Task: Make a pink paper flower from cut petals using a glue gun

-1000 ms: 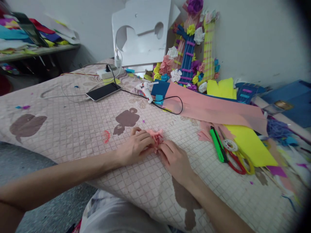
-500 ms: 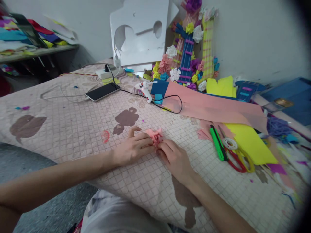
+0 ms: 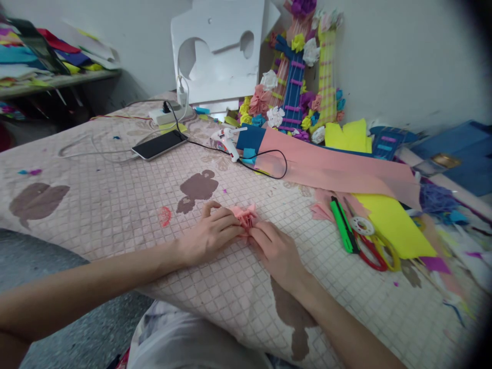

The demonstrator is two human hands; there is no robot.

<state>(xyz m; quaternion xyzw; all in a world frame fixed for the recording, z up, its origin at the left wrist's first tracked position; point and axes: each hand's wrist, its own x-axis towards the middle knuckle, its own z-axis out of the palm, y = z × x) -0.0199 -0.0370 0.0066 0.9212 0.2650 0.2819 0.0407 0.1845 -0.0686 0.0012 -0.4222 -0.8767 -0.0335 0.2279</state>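
Observation:
A small pink paper flower (image 3: pixel 245 216) with crumpled petals rests low over the tablecloth in front of me. From its left side my left hand (image 3: pixel 211 230) pinches it, index finger and others closed on the petals, the thumb side curled up. On the other edge my right hand (image 3: pixel 275 252) grips the flower between thumb and fingertips. The lower part of the flower is hidden by my fingers. Beyond my hands lies a white glue gun (image 3: pixel 229 143) with a black cord.
A black phone (image 3: pixel 160 144) on a cable lies at left, near a power strip (image 3: pixel 161 115). To the right are a green utility knife (image 3: pixel 344 225), red-handled scissors (image 3: pixel 372 253), yellow paper (image 3: pixel 397 225) and a long pink paper strip (image 3: pixel 338 166). Flower-decorated paper guitars (image 3: pixel 294 92) lean on the wall.
The fingers have shifted slightly around the pink flower, whose folds show a little more openly. The whole view has moved a touch; other things lie as before.

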